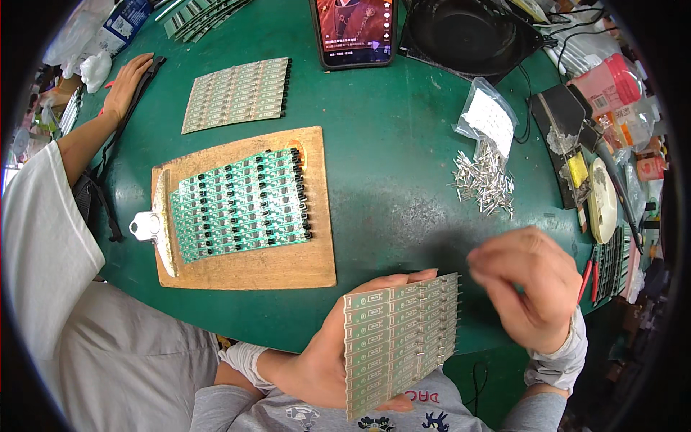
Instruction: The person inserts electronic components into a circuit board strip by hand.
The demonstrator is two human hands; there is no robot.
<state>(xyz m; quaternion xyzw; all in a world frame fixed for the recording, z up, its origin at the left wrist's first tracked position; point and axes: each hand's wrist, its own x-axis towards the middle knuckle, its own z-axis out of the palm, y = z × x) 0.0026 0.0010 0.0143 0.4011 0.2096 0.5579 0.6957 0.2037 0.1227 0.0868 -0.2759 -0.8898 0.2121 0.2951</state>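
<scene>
While clutter (608, 83) flanks it, the tabletop (396, 155) bears boards (236, 93).

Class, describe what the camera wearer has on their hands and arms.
The left hand and right hand are gloveless. Crumpled, whitish wristbands circle both wrists. Plain grey sleeves end farther up, leaving some forearm bare between.
</scene>
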